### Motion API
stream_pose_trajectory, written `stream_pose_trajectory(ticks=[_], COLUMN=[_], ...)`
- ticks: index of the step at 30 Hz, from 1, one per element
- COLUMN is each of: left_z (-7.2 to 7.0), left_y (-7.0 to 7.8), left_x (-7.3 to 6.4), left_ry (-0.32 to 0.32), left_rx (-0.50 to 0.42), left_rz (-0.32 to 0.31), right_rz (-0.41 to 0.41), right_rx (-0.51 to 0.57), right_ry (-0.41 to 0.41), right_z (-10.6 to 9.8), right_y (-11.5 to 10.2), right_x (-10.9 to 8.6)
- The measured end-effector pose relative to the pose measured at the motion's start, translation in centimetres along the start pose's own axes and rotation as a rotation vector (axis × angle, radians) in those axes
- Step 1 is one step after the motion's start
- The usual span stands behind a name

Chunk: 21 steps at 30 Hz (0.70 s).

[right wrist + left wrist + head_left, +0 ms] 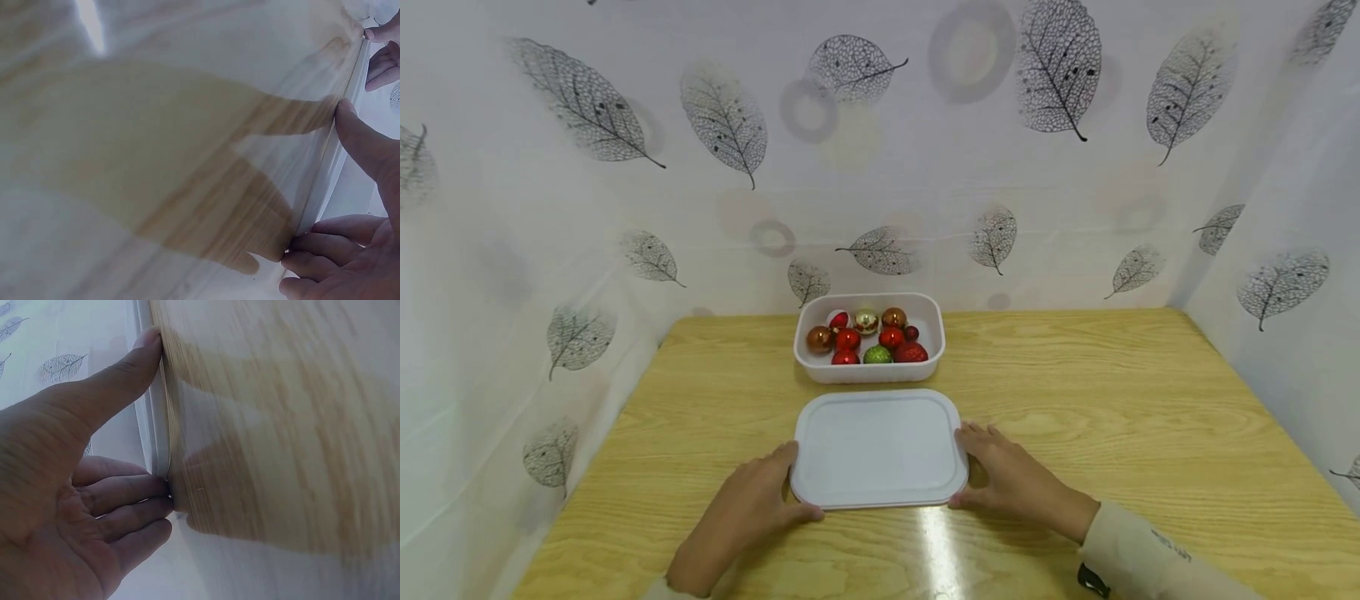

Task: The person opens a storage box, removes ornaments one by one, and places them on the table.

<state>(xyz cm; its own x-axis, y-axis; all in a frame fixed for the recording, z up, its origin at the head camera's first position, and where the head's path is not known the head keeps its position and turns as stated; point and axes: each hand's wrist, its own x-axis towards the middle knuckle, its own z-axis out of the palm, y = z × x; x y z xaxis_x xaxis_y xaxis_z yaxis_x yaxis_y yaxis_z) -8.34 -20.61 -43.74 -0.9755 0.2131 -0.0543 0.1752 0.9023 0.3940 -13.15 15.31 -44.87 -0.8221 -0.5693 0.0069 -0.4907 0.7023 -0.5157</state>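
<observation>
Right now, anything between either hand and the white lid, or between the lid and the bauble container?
Nothing visible. The left hand and right hand already grip the white lid at its sides; just beyond its far edge is the container, with only table between.
</observation>
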Motion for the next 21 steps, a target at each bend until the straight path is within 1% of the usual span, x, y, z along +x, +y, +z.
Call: stream_pose_trajectory(ticks=[3, 7, 11, 13, 17, 21], left_z=[0.0, 0.0, -0.4, -0.7, -1.7, -2.9], left_y=[0.0, 0.0, -0.1, -0.1, -0.4, -0.5], left_x=[-0.1, -0.2, -0.2, -0.1, 0.3, 1.0], left_ry=[0.013, 0.003, -0.003, 0.011, 0.040, 0.057], left_rx=[0.003, -0.007, -0.035, -0.042, -0.037, -0.028], left_rz=[0.010, 0.004, -0.024, -0.032, -0.023, -0.008], right_rz=[0.007, 0.020, 0.031, 0.020, -0.034, -0.074], right_rx=[-0.003, 0.002, 0.011, 0.012, -0.012, -0.030], right_ry=[-0.007, -0.013, -0.027, -0.027, 0.010, 0.074], right_z=[0.0, -0.2, -0.5, -0.8, -1.5, -2.6], right_y=[-0.1, -0.3, -0.3, -0.3, -0.2, -0.3], right_x=[0.0, 0.0, 0.0, 0.0, 0.4, 1.1])
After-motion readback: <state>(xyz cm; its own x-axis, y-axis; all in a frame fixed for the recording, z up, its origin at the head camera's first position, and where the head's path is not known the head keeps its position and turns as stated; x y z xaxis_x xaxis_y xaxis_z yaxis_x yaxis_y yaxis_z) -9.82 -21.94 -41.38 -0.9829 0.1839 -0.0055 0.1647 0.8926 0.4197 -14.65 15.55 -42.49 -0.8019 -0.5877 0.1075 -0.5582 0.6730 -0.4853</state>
